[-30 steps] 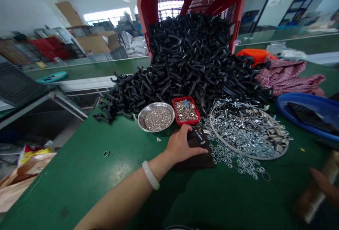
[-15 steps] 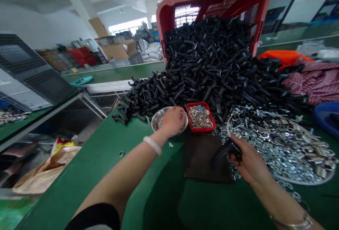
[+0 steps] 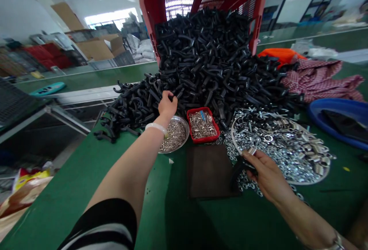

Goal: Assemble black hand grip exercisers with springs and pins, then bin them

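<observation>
My left hand is at the front of a heap of black hooked plastic handles, fingers curled around a dark piece that looks like one of them. Below its wrist is a round metal bowl of small metal rings. In my right hand is a black curved handle, its far end blurred, over the edge of a dark square mat. A ribbed metal sleeve shows by the right fingertips; whether it is held I cannot tell.
A red tray holds small metal pins. Right of it lies a round white-rimmed tray heaped with metal nuts, rings and sleeves. A tipped red crate spills the handles. A blue basin and checked cloth are at right.
My left hand has left the metal bowl and moved up to the heap of black handles. My right hand still holds its handle near the mat. The view has turned right.
</observation>
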